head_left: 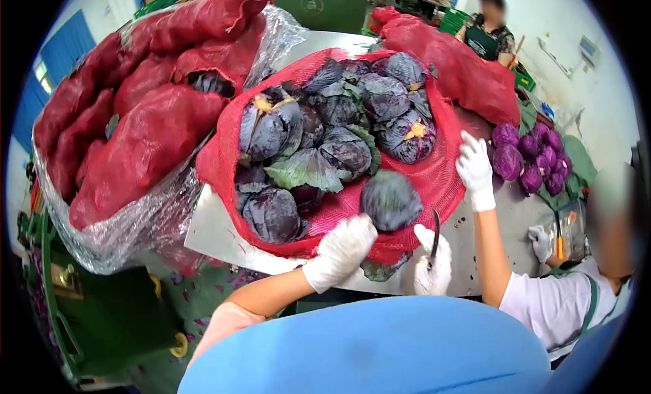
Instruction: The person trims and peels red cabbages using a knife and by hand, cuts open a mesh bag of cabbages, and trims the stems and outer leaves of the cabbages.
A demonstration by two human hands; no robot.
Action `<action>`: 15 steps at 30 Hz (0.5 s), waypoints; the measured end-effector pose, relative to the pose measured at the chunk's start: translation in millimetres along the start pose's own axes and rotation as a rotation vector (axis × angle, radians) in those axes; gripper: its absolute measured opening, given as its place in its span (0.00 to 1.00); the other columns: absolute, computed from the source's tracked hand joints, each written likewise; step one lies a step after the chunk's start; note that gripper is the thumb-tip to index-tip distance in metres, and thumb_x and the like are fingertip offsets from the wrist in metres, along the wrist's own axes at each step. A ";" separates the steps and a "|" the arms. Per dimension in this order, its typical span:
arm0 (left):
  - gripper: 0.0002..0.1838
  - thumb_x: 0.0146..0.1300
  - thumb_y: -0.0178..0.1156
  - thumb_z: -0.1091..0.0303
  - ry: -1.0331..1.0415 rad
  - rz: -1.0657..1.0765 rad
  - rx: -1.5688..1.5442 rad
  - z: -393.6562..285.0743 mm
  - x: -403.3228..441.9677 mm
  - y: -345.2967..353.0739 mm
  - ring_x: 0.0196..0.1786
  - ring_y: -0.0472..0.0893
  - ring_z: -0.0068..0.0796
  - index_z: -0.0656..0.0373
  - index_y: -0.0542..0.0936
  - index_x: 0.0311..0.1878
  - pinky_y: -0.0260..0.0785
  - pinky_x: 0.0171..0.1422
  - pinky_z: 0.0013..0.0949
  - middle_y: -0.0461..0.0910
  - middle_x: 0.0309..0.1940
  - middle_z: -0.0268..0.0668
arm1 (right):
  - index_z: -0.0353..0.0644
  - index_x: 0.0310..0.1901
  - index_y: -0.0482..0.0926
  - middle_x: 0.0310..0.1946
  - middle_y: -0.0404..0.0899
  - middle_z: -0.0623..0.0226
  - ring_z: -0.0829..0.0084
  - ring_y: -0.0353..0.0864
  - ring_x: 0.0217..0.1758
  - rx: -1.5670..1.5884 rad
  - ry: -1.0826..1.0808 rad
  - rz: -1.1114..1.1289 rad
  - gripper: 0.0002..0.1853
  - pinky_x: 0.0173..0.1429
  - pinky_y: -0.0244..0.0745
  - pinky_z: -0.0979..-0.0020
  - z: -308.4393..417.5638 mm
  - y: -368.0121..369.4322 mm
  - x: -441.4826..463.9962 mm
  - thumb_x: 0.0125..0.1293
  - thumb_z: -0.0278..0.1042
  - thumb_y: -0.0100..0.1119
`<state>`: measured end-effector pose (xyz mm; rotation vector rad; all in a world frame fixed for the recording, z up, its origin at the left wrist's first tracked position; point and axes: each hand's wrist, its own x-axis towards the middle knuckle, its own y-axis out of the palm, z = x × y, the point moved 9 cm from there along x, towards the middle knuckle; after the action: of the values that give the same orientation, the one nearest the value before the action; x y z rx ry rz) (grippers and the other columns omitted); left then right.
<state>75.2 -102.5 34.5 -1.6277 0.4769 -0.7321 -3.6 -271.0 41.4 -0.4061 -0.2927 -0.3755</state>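
Observation:
A large red mesh bag (230, 146) lies opened on the metal table, full of dark purple cabbages (271, 213) with outer leaves still on. My left hand (344, 250), in a white glove, is at the bag's near rim with its fingers curled. Whatever its fingers may hold is hidden. Just beyond its fingertips sits a blurred cabbage (391, 199); contact is unclear. My right hand (432, 265), also gloved, grips a knife (435, 234) with its dark curved blade pointing up. Below the bag's rim, a loose leaf (385, 267) lies between my hands.
A co-worker's gloved hand (476, 170) is at the bag's right side. Peeled purple cabbages (532, 156) are piled at right. More filled red bags (142, 143) stand in plastic wrap at left; another bag (451, 65) lies behind. A green bin (108, 319) stands lower left.

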 end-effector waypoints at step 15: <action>0.24 0.71 0.63 0.76 -0.952 -0.412 -2.325 75.8 -179.0 36.0 0.74 0.73 0.44 0.67 0.71 0.69 0.68 0.79 0.43 0.75 0.66 0.48 | 0.47 0.64 0.80 0.54 0.83 0.49 0.47 0.82 0.59 0.167 -0.358 0.705 0.27 0.66 0.76 0.56 112.6 260.7 74.4 0.64 0.23 0.49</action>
<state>3.0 65.1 -41.4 -3.8436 0.0545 1.0736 146.7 -22.0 81.0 -0.3850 -0.5010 0.4163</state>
